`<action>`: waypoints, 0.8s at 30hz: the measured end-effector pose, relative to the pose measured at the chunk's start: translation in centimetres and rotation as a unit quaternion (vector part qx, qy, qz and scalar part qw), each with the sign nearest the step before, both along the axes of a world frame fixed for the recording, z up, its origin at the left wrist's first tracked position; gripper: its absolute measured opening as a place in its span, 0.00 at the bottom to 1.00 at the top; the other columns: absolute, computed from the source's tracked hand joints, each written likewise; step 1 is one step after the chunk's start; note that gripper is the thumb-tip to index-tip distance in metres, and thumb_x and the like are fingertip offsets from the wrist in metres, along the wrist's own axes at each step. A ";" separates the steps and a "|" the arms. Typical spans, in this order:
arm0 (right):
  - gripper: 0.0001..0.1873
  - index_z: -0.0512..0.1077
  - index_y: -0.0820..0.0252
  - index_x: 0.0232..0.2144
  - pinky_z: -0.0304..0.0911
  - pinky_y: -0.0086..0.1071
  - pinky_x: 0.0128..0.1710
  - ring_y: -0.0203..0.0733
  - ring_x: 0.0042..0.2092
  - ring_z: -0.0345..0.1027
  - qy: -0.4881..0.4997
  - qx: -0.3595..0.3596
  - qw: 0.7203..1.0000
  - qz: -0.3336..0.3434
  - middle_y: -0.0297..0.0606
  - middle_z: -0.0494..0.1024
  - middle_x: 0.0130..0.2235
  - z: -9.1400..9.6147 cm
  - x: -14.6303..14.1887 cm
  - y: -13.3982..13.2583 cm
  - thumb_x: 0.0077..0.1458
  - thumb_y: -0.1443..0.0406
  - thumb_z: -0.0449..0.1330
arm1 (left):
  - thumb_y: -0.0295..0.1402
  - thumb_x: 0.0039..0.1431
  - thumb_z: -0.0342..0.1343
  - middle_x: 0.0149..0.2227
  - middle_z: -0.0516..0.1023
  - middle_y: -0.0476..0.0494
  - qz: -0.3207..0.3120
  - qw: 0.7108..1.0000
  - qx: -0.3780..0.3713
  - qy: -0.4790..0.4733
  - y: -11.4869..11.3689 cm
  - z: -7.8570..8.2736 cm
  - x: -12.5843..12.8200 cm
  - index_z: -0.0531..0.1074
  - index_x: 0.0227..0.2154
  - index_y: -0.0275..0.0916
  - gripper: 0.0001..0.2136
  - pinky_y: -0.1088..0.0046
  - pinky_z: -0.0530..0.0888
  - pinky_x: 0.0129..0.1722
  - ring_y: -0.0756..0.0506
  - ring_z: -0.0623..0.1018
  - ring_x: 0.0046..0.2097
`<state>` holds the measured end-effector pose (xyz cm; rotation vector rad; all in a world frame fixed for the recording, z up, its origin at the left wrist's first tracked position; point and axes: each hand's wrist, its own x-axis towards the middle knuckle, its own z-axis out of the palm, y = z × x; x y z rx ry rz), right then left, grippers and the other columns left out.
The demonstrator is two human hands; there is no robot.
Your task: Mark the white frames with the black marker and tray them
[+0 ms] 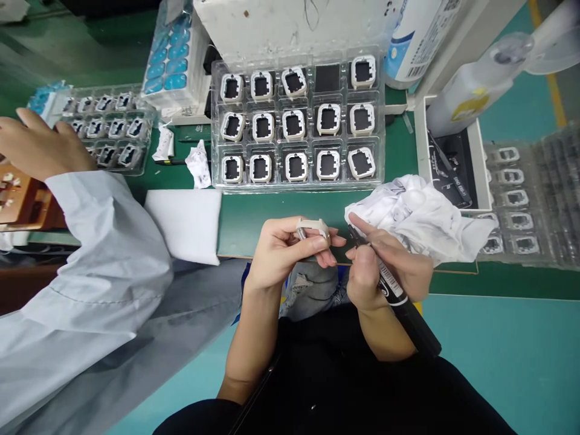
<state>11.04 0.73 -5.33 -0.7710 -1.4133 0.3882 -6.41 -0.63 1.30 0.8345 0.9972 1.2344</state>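
My left hand (294,248) pinches a light-coloured watch case frame (316,226) between thumb and fingers, tilted on its side over the bench's front edge. Just to the right, my right hand (385,260) grips a black marker pen (399,299) with a white label. Its dark tip points up and left toward the frame, with a small gap between them. Behind my hands lies a clear plastic tray (299,186) with several similar frames in its pockets; one pocket in the back row shows only its dark bottom.
A crumpled white cloth (421,217) lies right of my hands, beside a white box (480,175) holding a bottle (471,96). White foam (183,223) lies at left. A co-worker's hand (45,145) reaches near another tray (145,145). More trays (521,254) stand far right.
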 end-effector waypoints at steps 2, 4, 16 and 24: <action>0.10 0.79 0.42 0.57 0.99 0.70 0.54 0.42 0.26 0.74 0.019 0.046 0.998 -0.027 0.23 0.77 0.32 0.8 -0.2 0.3 0.79 0.60 0.73 | 0.51 0.62 0.90 0.30 0.92 0.38 0.004 1.000 0.003 -0.011 0.0 -0.1 0.0 0.94 0.37 0.39 0.20 0.66 0.91 0.29 0.37 0.93 0.29; 0.08 0.81 0.45 0.55 1.00 0.66 0.52 0.42 0.26 0.75 0.020 0.063 0.997 -0.038 0.23 0.78 0.32 1.5 -0.4 0.6 0.79 0.62 0.74 | 0.50 0.63 0.89 0.33 0.94 0.36 0.004 1.000 0.002 -0.018 0.0 -0.1 0.0 0.94 0.38 0.39 0.19 0.66 0.91 0.29 0.37 0.93 0.29; 0.07 0.81 0.50 0.54 0.99 0.54 0.41 0.50 0.33 0.89 0.012 0.050 0.997 -0.065 0.27 0.82 0.32 2.7 -1.2 0.6 0.78 0.63 0.72 | 0.52 0.60 0.89 0.39 0.97 0.34 0.091 0.995 -0.034 0.012 0.3 0.2 1.4 0.92 0.40 0.38 0.22 0.68 0.89 0.26 0.39 0.93 0.28; 0.07 0.80 0.51 0.55 0.99 0.57 0.43 0.53 0.36 0.93 0.045 0.038 0.997 -0.051 0.27 0.85 0.33 2.7 -1.1 0.2 0.79 0.62 0.72 | 0.52 0.63 0.88 0.39 0.96 0.37 0.129 0.990 -0.012 0.055 0.2 -0.6 2.1 0.93 0.44 0.39 0.22 0.67 0.88 0.30 0.39 0.93 0.32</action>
